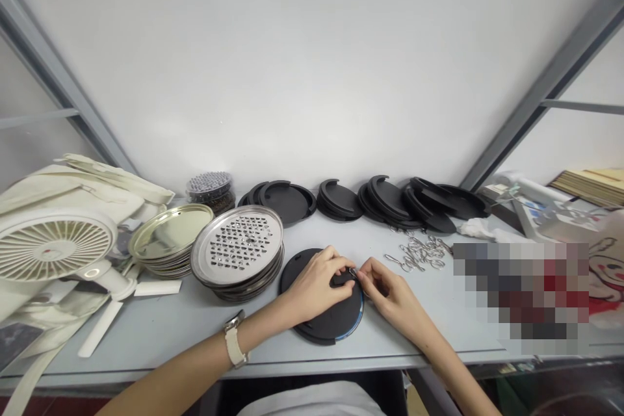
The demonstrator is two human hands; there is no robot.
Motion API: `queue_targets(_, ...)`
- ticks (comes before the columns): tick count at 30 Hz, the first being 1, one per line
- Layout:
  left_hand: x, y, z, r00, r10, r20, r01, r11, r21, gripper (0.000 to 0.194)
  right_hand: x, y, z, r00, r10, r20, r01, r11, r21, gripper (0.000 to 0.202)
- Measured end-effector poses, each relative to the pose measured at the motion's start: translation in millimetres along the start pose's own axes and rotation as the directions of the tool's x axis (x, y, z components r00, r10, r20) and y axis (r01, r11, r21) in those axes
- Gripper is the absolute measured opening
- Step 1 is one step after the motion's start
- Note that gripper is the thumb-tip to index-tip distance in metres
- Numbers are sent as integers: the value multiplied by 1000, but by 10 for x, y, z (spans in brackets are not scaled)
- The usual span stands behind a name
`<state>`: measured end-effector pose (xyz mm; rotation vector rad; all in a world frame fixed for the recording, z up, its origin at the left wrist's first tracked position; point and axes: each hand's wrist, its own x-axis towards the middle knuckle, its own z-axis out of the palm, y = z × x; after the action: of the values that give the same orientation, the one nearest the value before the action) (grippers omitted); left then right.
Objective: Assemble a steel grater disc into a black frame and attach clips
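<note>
A round black disc (322, 325) with a blue strip along its right edge lies on the table in front of me. My left hand (322, 279) rests over it, thumb and fingers closed around a small black tab near its upper right. Close by on the right, my right hand (387, 289) pinches a small metal clip (351, 271) against that tab. The fingers partly hide the clip. A loose pile of similar metal clips (422, 253) lies beyond my right hand.
Left of the disc stand stacked perforated metal plates (238, 240), gold-coloured round lids (170, 231) and a white handheld fan (56, 247). Black round trays (287, 201) line the wall, with clear spiked discs (209, 185) beside them. A blurred patch (526, 292) covers the right side.
</note>
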<state>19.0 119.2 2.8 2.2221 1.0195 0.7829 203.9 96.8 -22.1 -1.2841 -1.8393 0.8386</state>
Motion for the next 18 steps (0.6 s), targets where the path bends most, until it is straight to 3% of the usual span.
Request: queue_targets(18,0,-24,12,1000,30,9,-30,1000,5,30,-8,-40,22,999,6,39,1,987,-161,34)
